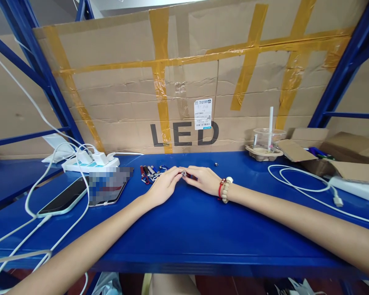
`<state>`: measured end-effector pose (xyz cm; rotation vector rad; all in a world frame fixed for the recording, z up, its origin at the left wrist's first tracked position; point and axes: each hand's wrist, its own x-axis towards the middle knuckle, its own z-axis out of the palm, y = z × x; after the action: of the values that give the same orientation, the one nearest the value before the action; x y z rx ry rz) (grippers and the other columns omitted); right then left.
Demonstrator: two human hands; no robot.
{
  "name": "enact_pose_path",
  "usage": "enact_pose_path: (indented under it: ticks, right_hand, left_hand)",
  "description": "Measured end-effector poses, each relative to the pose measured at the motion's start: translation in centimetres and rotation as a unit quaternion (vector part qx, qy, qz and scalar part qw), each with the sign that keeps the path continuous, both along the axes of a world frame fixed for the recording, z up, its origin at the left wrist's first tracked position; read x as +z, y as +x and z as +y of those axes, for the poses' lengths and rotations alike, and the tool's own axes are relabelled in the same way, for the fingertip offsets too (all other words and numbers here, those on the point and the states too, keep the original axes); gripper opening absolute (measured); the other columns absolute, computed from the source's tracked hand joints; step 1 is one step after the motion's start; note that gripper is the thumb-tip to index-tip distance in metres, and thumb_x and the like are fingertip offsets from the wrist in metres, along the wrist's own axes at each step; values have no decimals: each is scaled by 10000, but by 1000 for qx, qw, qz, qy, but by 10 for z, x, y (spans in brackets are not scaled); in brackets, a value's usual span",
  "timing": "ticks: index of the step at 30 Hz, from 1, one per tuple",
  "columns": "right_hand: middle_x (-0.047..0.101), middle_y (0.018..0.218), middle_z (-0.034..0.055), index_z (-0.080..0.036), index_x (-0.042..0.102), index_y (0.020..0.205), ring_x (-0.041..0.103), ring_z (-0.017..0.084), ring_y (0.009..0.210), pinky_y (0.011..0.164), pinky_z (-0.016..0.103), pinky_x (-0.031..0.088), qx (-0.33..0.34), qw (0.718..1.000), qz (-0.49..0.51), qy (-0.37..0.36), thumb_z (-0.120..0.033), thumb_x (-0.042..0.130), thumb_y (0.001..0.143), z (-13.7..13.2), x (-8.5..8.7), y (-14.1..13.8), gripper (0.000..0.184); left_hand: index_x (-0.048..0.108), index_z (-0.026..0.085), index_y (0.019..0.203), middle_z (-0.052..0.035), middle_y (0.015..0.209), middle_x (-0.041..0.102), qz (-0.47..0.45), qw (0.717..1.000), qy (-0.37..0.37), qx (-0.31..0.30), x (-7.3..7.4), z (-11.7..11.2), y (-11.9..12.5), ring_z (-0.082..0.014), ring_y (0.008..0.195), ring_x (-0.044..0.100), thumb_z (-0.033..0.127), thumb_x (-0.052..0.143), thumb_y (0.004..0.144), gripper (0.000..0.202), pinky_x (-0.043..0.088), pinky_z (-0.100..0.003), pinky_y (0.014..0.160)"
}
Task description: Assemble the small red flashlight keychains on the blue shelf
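Note:
At the middle of the blue shelf, my left hand (163,186) and my right hand (204,179) meet at the fingertips. Both pinch a small silvery metal piece (183,173); its exact kind is too small to make out. A red cord and a beaded bracelet circle my right wrist. Just left of my left hand lies a pile of small metal tubes with clips (150,173), in red, black, silver and blue, partly hidden by that hand. Beyond my right hand a tiny metal part (216,164) rests alone on the shelf.
Two phones (64,196) and a white power strip (90,164) with cables are at left. A plastic cup with a straw (269,139) sits in a carton holder at right, near a white cable (307,189) and an open cardboard box (350,153). Taped cardboard (126,98) stands behind.

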<state>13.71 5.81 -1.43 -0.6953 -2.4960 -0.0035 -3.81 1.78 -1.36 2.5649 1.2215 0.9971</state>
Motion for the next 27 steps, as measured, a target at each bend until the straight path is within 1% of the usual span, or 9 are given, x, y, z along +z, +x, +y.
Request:
enact_pose_path:
  ticks: [2,4,7,10,13,16,21,24,27]
  right_hand:
    - [546,736,7,-171,573,936,485,97,605,559,194,341,13,1000,-4,1,-257,418,868,1,-1,0,190]
    - [535,716,7,-161,568,857,473,94,598,558,192,335,21,1000,-3,7,-249,425,864,2,-2,0,168]
    - [509,689,5,-153,552,816,447,90,574,552,191,330,28,999,3,16,-237,425,861,2,-2,0,159]
    - [482,666,0,-152,542,804,430,91,567,556,193,332,35,999,16,26,-214,412,861,3,-2,0,155]
    - [464,668,2,-154,546,822,422,96,571,557,199,335,41,998,28,37,-207,388,869,4,-2,0,173]
    - [453,680,8,-151,553,876,422,104,581,569,212,346,41,997,44,44,-220,366,883,6,-2,0,199]
    - [478,732,25,-159,535,1030,466,120,658,653,229,387,18,989,140,33,-229,328,904,4,2,1,253]
    - [503,784,37,-182,515,1099,492,125,701,683,232,408,18,986,163,38,-258,315,912,0,3,2,284]
    - [528,841,49,-202,486,1158,511,134,759,697,238,424,36,986,150,56,-285,303,917,-3,2,2,314]
  left_hand:
    - [515,183,974,-30,880,539,1,1000,-8,-4,1,-1,0,-146,823,502,218,297,898,234,376,-262,765]
    - [513,178,979,-23,835,538,-2,1000,-18,2,1,-3,-1,-140,772,500,218,293,898,238,378,-254,729]
    - [502,178,989,-16,802,528,-9,1000,-22,3,2,-4,-1,-133,730,492,221,283,899,241,375,-249,706]
    - [488,187,995,-12,802,513,-10,1000,-14,-2,1,-3,0,-132,737,485,225,282,898,231,369,-247,713]
    - [475,186,943,0,760,491,-9,1000,-21,3,2,-3,0,-127,716,478,243,273,901,214,362,-242,695]
    - [452,185,891,13,733,490,-28,999,-36,6,4,-3,0,-114,676,472,269,243,912,226,354,-234,673]
    - [432,178,914,20,687,491,-101,994,-47,2,6,-5,2,-102,615,437,303,227,916,240,343,-224,642]
    - [439,168,881,9,673,507,-133,986,-95,-22,5,-5,4,-101,575,414,353,233,909,279,344,-221,591]
    - [433,158,848,-9,672,521,-164,971,-165,-59,3,-6,7,-99,544,406,431,264,885,323,341,-215,517]
